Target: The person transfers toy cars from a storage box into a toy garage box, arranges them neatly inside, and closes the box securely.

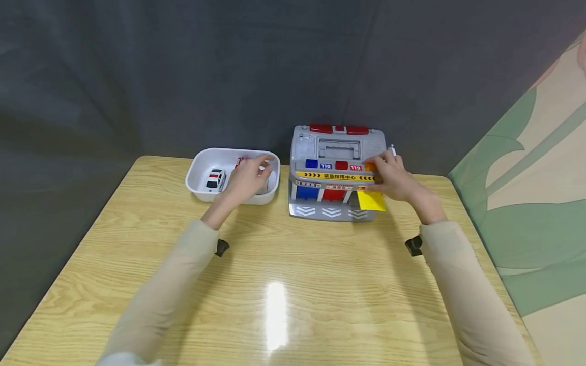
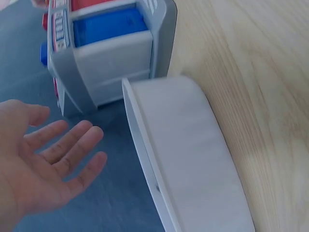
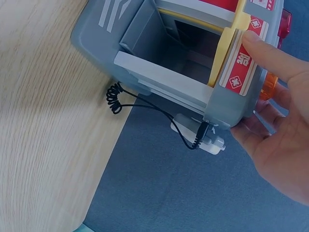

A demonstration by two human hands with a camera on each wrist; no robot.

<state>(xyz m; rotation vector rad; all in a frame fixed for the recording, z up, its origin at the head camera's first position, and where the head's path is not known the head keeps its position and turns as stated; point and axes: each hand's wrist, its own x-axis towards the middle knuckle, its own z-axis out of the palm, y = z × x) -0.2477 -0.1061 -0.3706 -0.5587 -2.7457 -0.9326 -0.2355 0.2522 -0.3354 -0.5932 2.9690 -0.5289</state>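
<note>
Hands apart — the left hand (image 1: 249,175) hovers over the white tub (image 1: 196,178), its fingers loosely spread and holding nothing, while the right hand (image 1: 396,180) grips the front corner of the toy station (image 1: 336,176). Its thumb presses the red-and-white sign on the front, and its fingers curl behind, near the orange light (image 3: 269,87).

Just under the right hand a yellow flap (image 1: 372,201) juts out from the station's open bay; the red door (image 1: 333,195) and blue door (image 1: 306,192) lie to that hand's left. Beyond the right hand, a white-and-grey handset (image 3: 212,145) hangs at the station's side, joined to a coiled black cord (image 3: 113,99).

Inside the tub, left of the left hand, sits a white toy car (image 1: 215,180) with a red stripe; something red shows behind the fingers, too covered to name.

Tub and station stand side by side at the far edge of the pale wood-grain worktop (image 1: 320,274), which stretches back beneath both forearms and carries a bright streak of reflected light between them. Past the hands hangs dark cloth (image 1: 229,76); to the right rises a cream panel (image 1: 540,239) with green leaf shapes.
</note>
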